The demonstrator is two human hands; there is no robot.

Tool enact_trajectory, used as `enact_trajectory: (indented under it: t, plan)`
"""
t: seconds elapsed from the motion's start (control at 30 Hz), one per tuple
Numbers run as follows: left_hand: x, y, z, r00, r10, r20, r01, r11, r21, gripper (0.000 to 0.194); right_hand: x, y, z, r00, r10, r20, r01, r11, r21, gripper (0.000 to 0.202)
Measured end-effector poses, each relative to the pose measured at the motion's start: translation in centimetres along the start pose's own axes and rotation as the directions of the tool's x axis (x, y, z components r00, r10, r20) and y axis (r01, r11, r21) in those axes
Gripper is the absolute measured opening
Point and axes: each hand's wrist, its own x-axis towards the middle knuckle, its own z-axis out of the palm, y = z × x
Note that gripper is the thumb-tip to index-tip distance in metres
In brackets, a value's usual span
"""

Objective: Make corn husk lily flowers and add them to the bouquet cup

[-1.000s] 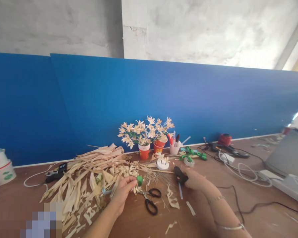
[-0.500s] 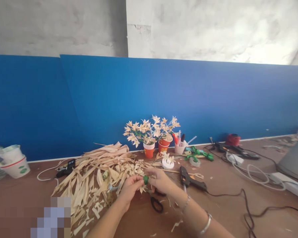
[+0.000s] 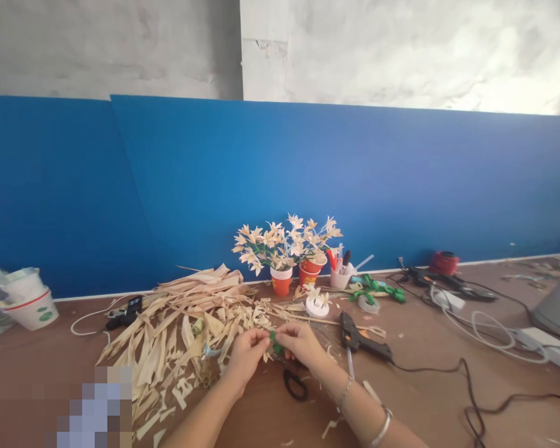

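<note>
A small green tape piece sits between my two hands at the centre of the brown table, pinched from both sides. My left hand closes its thumb and fingertips on its left side, with pale petals just below. On the right, my right hand pinches it between thumb and forefinger. Black-handled scissors lie under and beside my right hand, their blades mostly hidden. Dry pale husks spread to the left of my hands. A black glue gun lies to the right.
Pale flowers stand in red paper cups by the blue partition. Near them are a white lid, a pen cup and green tape strips. Cables run across the right; a white bowl stands far left.
My right hand's fingers have come down and closed nearer my left fingertips on the green piece. The view has shifted slightly.
</note>
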Motion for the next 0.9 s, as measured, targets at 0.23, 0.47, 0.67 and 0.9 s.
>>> enact_trajectory:
  t: [0.23,0.47,0.67,0.9]
  plan:
    - [0.4,-0.56,-0.29,0.993,0.119,0.013,-0.119,0.964,0.238,0.021,-0.4,-0.3,0.38,0.997,0.011,-0.076,-0.008,0.999,0.031,0.026]
    - [0.36,-0.43,-0.51,0.983,0.181,0.021,-0.177,0.923,0.341,0.02,-0.54,-0.55,0.57,0.997,-0.005,-0.074,0.011,0.997,0.077,0.027]
    - [0.16,-0.5,-0.39,0.985,0.17,-0.01,-0.156,0.925,0.345,0.019,-0.72,-0.47,0.75,0.996,-0.031,-0.085,0.042,0.991,0.126,0.028]
    - [0.11,-0.16,-0.26,0.982,0.185,-0.04,-0.156,0.911,0.381,0.015,-0.85,-0.57,0.86,0.996,-0.044,-0.078,0.055,0.989,0.14,0.028]
